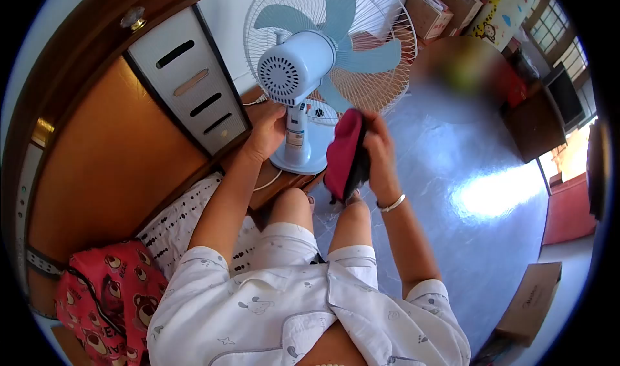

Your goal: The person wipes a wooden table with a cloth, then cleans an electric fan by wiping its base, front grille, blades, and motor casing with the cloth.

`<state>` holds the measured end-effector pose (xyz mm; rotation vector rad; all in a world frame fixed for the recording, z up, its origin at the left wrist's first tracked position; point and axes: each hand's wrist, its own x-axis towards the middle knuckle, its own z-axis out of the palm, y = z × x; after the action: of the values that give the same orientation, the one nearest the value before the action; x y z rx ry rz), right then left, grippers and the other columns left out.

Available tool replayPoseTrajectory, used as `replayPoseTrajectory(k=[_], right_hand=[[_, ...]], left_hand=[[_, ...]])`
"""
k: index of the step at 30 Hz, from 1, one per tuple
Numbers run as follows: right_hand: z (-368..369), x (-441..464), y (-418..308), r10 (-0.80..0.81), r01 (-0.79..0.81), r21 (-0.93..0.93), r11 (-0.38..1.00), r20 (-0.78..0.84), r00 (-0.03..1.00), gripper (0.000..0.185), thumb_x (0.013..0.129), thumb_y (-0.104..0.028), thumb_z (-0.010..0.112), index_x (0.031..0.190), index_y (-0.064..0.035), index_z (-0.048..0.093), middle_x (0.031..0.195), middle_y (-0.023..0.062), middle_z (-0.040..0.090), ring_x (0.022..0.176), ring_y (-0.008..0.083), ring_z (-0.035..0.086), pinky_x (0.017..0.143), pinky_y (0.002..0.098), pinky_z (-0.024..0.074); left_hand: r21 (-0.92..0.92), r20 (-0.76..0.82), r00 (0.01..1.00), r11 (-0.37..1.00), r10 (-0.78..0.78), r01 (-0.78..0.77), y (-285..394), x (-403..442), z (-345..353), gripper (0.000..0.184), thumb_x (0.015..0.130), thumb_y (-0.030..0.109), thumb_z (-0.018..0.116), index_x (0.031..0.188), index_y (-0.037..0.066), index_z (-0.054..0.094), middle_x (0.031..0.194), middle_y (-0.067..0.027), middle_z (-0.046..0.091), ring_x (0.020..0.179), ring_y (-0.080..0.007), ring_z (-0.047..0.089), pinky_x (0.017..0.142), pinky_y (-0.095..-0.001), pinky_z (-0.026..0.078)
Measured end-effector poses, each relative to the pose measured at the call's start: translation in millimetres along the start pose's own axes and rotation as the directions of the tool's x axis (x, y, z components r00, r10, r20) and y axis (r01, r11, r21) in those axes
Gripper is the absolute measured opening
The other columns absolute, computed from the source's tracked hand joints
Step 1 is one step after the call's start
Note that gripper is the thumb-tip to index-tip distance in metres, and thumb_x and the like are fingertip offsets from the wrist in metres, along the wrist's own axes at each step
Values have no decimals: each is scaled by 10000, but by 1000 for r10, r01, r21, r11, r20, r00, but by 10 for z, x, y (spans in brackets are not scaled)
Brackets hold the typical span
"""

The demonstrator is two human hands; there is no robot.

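Observation:
A pale blue fan with a wire cage stands on a low wooden surface in front of me, seen from the back of its motor. My left hand is at the left side of the fan's neck, just below the motor; its fingertips are hidden behind the neck. To the right of the fan's stand, my right hand grips a pink and black object, held upright over the floor. It is slightly blurred, and I cannot make out exactly what it is.
Left of me are a wooden headboard and a red patterned bag. Cardboard boxes stand at the back right, with a dark cabinet nearer. Another carton lies at the lower right, beside the shiny floor.

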<state>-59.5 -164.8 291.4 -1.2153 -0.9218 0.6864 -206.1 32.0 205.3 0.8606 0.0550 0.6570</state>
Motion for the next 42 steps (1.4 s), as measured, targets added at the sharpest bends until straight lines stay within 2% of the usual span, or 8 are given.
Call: replayPoseTrajectory(k=[5,11,13,16,17,19,22,42], right_hand=[[258,622,-553,-290,289,-26,957,-31,957,383,894,-217,625,1178,29,550,1024,79,630,917,171,579,833,268,465],[722,1287,-676,-390,484,-571,663,289,874,752,702,-565,749,1191,-7,626,1141,194,639,1007,311,601,909,388,484],[799,1334,-635,-428,640,-716,279,504,750,732,680,-567,745,1176,-38,650,1153,129,648,1082,310,562,920,404,488],[767,1372,-643,-375,630,-730,266,524,765,720,662,-555,750,1183,-67,660,1167,86,639,1117,300,544,929,406,490],[742,1386,-663,-361,640,-727,251,543,758,733,652,-565,754,1180,-65,663,1168,94,633,1114,299,546,928,407,489],[688,1422,-696,-343,647,-729,224,563,752,744,638,-569,758,1176,-64,665,1174,96,625,1115,299,544,925,407,491],[714,1364,-724,-318,647,-736,201,576,753,760,618,-571,766,1172,-60,667,1182,104,612,1118,302,540,924,405,490],[724,1130,-780,-285,654,-744,136,603,745,804,624,-493,795,1231,2,614,1287,111,546,1144,300,520,968,404,467]], left_hand=[[36,-22,998,998,55,-54,-44,-142,29,503,937,187,583,1390,44,417,1275,-68,557,1192,-184,506,1085,-350,335],[208,-99,992,976,82,-60,-151,-121,-118,465,937,153,609,1361,62,440,1263,-38,560,1181,-144,502,1059,-311,351],[393,-65,980,908,186,-146,-126,-120,-89,439,944,197,625,1323,41,469,1221,-44,581,1144,-157,521,1038,-319,368],[783,-66,966,613,249,-105,-11,-160,-74,376,948,242,626,1232,14,532,1174,-91,613,1075,-202,570,973,-357,423],[779,-66,967,618,248,-105,39,-160,-116,376,948,242,626,1232,14,532,1174,-91,613,1075,-202,570,973,-357,423],[954,145,952,218,268,-206,148,-124,-177,320,951,254,612,1139,-4,579,1128,-161,625,1015,-289,605,895,-398,464],[950,292,906,14,307,-312,222,-89,-105,311,966,276,574,1100,-4,599,1096,-206,607,994,-366,595,851,-423,476],[897,442,801,-205,404,-392,191,-9,-162,251,934,286,583,923,45,654,839,-114,634,746,-307,637,662,-400,512]])
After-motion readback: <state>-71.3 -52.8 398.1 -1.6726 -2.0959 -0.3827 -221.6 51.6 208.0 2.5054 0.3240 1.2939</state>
